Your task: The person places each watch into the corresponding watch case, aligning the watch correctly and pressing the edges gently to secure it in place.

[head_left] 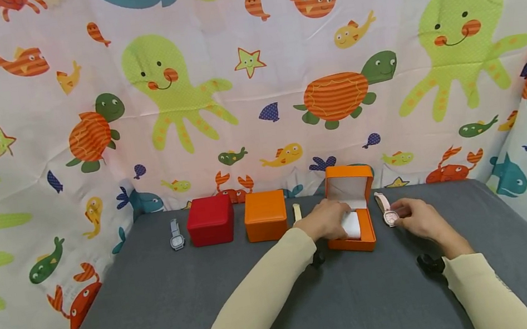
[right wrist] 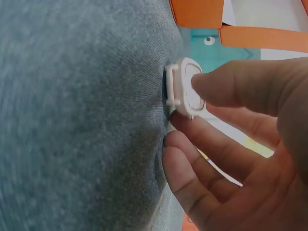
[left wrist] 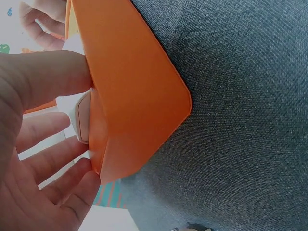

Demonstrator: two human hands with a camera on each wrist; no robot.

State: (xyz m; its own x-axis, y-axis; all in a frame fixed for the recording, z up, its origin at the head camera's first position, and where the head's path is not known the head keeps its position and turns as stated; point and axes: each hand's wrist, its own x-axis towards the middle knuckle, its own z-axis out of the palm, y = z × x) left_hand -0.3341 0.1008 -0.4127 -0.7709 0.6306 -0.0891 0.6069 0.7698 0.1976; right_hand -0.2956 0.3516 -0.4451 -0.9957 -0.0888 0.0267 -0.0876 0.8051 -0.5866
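Note:
An open orange watch box [head_left: 368, 231] stands on the dark grey table with its lid raised. My left hand [head_left: 326, 220] reaches over its left side and pinches the white cushion [head_left: 351, 226] inside between thumb and fingers. In the left wrist view the thumb lies at the box's rim, and a beige band [left wrist: 83, 118] shows beside the cushion. Right of the box is a pink wristwatch [head_left: 390, 218] with a pale strap. My right hand [head_left: 417, 217] pinches it, thumb [right wrist: 216, 84] over the dial and forefinger behind the case.
Left of the open box lies a gold-toned watch [head_left: 297, 211], partly hidden by my left hand. A closed orange box [head_left: 265, 216], a closed red box [head_left: 211, 221] and a silver-grey watch [head_left: 176, 236] line up farther left. A sea-animal curtain [head_left: 244, 99] hangs behind the table.

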